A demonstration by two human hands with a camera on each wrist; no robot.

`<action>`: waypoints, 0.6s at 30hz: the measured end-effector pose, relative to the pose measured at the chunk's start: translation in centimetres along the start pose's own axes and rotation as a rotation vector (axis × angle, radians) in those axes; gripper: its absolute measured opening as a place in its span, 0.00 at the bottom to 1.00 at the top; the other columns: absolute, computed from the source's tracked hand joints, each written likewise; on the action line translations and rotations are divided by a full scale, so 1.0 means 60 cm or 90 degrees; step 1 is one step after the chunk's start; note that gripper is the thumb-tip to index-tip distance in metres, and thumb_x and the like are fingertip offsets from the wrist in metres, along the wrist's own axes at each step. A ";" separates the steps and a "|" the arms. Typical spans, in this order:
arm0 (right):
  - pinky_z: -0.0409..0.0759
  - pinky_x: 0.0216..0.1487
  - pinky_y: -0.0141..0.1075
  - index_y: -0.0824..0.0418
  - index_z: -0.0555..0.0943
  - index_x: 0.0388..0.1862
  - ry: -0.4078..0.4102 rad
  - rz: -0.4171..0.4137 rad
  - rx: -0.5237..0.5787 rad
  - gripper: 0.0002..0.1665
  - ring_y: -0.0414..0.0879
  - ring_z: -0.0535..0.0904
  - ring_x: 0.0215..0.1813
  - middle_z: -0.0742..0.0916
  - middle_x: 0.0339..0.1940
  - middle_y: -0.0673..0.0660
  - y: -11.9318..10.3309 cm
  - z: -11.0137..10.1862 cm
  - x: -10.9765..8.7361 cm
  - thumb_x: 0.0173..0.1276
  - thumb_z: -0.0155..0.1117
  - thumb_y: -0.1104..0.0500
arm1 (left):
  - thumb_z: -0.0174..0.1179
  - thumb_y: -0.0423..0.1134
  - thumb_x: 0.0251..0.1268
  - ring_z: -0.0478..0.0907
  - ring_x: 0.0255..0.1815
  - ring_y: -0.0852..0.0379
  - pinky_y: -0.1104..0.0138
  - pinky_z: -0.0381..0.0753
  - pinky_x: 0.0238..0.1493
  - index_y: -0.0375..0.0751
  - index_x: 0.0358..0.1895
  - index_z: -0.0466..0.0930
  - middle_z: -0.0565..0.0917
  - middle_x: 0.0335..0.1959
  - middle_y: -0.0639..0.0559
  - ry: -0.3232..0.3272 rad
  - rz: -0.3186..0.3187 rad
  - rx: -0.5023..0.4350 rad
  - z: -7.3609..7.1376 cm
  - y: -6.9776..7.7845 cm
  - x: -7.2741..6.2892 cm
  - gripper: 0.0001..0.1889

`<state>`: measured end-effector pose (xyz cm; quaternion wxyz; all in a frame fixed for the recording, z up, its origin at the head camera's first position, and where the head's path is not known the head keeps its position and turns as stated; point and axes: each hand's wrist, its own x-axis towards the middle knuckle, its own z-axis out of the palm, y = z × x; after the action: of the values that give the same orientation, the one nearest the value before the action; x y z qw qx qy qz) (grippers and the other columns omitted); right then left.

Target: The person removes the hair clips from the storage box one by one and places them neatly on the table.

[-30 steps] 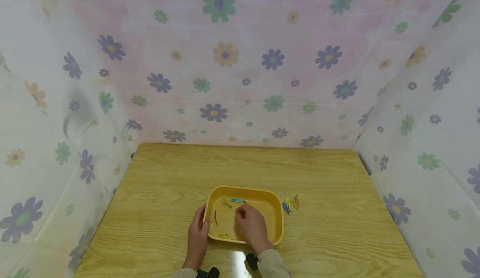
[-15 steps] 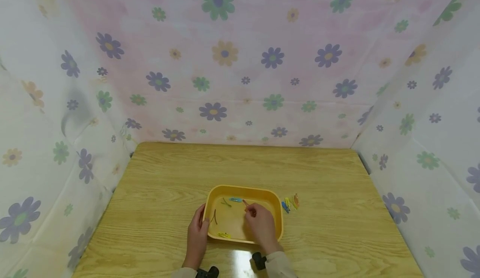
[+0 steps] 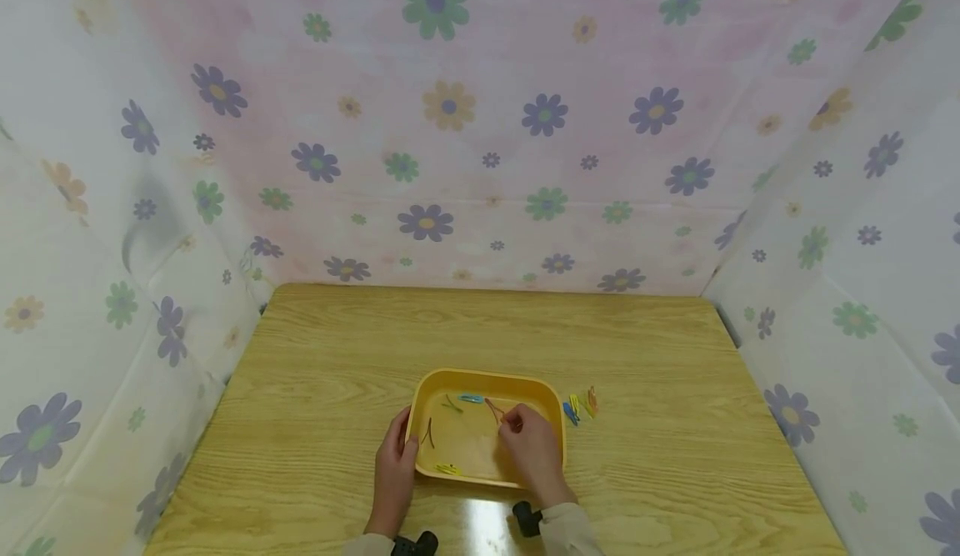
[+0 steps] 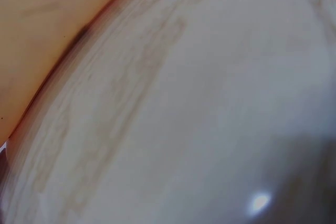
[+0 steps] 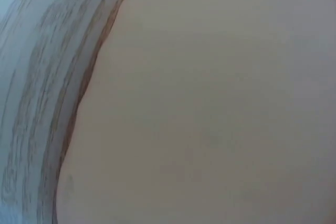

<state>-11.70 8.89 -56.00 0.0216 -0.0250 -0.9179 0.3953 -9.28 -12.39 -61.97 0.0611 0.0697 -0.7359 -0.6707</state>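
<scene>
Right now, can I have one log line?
left hand: holds yellow rectangular plastic tray; right hand: near thin red V-shaped clip inside; grip unclear

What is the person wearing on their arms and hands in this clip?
Both the left hand and the right hand are bare, without gloves. The left sleeve and right sleeve are pale cream. Each wrist carries a small black device with a rounded end; no markings are readable.

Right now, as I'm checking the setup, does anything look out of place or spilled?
No spill or damage shows. The colored clips beside the yellow tray look slightly out of place, since other clips lie inside.
</scene>
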 end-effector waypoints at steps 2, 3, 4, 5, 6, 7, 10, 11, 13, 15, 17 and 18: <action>0.72 0.28 0.32 0.55 0.78 0.23 0.002 -0.003 0.010 0.01 0.39 0.71 0.25 0.78 0.22 0.45 0.001 -0.002 0.001 0.51 0.62 0.59 | 0.45 0.31 0.65 0.59 0.62 0.64 0.73 0.62 0.57 0.53 0.61 0.64 0.66 0.61 0.57 0.005 0.010 0.006 0.001 -0.003 0.000 0.22; 0.72 0.28 0.32 0.55 0.78 0.23 0.002 -0.002 0.015 0.02 0.39 0.71 0.26 0.78 0.22 0.46 0.001 -0.003 0.002 0.52 0.62 0.60 | 0.45 0.31 0.65 0.59 0.62 0.64 0.74 0.62 0.56 0.54 0.61 0.64 0.66 0.61 0.57 0.007 0.014 0.006 0.001 -0.003 0.000 0.23; 0.72 0.28 0.32 0.55 0.78 0.23 0.000 0.000 0.021 0.02 0.39 0.71 0.26 0.78 0.23 0.46 0.003 -0.004 0.003 0.53 0.61 0.59 | 0.45 0.31 0.65 0.59 0.62 0.64 0.75 0.62 0.56 0.54 0.61 0.64 0.66 0.61 0.57 0.008 0.017 0.005 0.002 -0.003 0.000 0.23; 0.72 0.28 0.32 0.56 0.78 0.24 -0.002 0.002 0.028 0.03 0.39 0.71 0.26 0.78 0.23 0.46 0.003 -0.005 0.004 0.54 0.61 0.59 | 0.45 0.31 0.65 0.59 0.62 0.64 0.75 0.62 0.56 0.54 0.61 0.64 0.66 0.61 0.57 0.009 0.019 0.005 0.002 -0.003 0.000 0.23; 0.72 0.28 0.32 0.56 0.78 0.25 -0.003 0.002 0.034 0.02 0.39 0.71 0.26 0.78 0.24 0.47 0.004 -0.007 0.005 0.55 0.61 0.59 | 0.45 0.31 0.65 0.59 0.62 0.64 0.75 0.62 0.56 0.54 0.61 0.64 0.66 0.61 0.57 0.009 0.022 0.004 0.001 -0.004 0.000 0.23; 0.72 0.28 0.32 0.56 0.78 0.26 -0.004 0.009 0.039 0.02 0.40 0.71 0.27 0.78 0.24 0.47 0.004 -0.009 0.006 0.56 0.61 0.59 | 0.45 0.31 0.65 0.59 0.63 0.64 0.76 0.62 0.56 0.54 0.61 0.64 0.66 0.61 0.57 0.009 0.023 0.004 0.002 -0.004 0.000 0.23; 0.71 0.28 0.32 0.56 0.79 0.29 -0.002 0.020 0.045 0.02 0.40 0.71 0.27 0.78 0.24 0.47 0.005 -0.017 0.008 0.56 0.60 0.59 | 0.45 0.31 0.65 0.59 0.63 0.64 0.76 0.62 0.56 0.54 0.61 0.64 0.66 0.61 0.57 0.004 0.021 0.002 0.001 -0.003 -0.001 0.23; 0.70 0.27 0.32 0.56 0.79 0.29 0.002 0.022 0.044 0.02 0.40 0.71 0.26 0.78 0.24 0.47 0.005 -0.019 0.009 0.56 0.59 0.60 | 0.45 0.31 0.65 0.59 0.63 0.64 0.76 0.62 0.56 0.54 0.61 0.64 0.66 0.61 0.57 0.002 0.017 0.001 0.000 -0.003 0.000 0.23; 0.70 0.26 0.32 0.56 0.79 0.30 0.007 0.032 0.050 0.03 0.40 0.71 0.25 0.78 0.23 0.47 0.005 -0.024 0.011 0.56 0.59 0.60 | 0.45 0.30 0.65 0.59 0.63 0.64 0.77 0.62 0.56 0.55 0.61 0.64 0.65 0.61 0.57 -0.004 0.007 -0.006 0.000 0.001 -0.001 0.23; 0.70 0.24 0.32 0.57 0.78 0.31 0.009 0.043 0.061 0.04 0.40 0.71 0.23 0.78 0.22 0.48 0.008 -0.028 0.013 0.56 0.58 0.60 | 0.45 0.30 0.65 0.58 0.63 0.64 0.77 0.62 0.55 0.53 0.62 0.64 0.65 0.62 0.57 -0.009 -0.002 -0.014 -0.001 0.009 -0.002 0.23; 0.70 0.23 0.32 0.58 0.78 0.33 0.011 0.054 0.085 0.05 0.40 0.71 0.22 0.78 0.22 0.49 0.009 -0.033 0.014 0.57 0.57 0.61 | 0.45 0.29 0.65 0.58 0.63 0.63 0.77 0.62 0.55 0.50 0.62 0.64 0.65 0.62 0.55 -0.011 -0.006 -0.015 -0.002 0.020 -0.004 0.23; 0.71 0.22 0.32 0.59 0.78 0.33 0.012 0.057 0.097 0.05 0.40 0.72 0.22 0.78 0.23 0.49 0.010 -0.036 0.015 0.58 0.57 0.60 | 0.44 0.29 0.65 0.58 0.63 0.62 0.76 0.62 0.56 0.49 0.62 0.64 0.65 0.62 0.54 -0.012 -0.007 -0.015 -0.002 0.026 -0.005 0.23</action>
<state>-12.44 10.93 -54.91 0.0143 -0.0684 -0.8829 0.4643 -8.98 -12.30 -60.42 0.0515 0.0665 -0.7281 -0.6803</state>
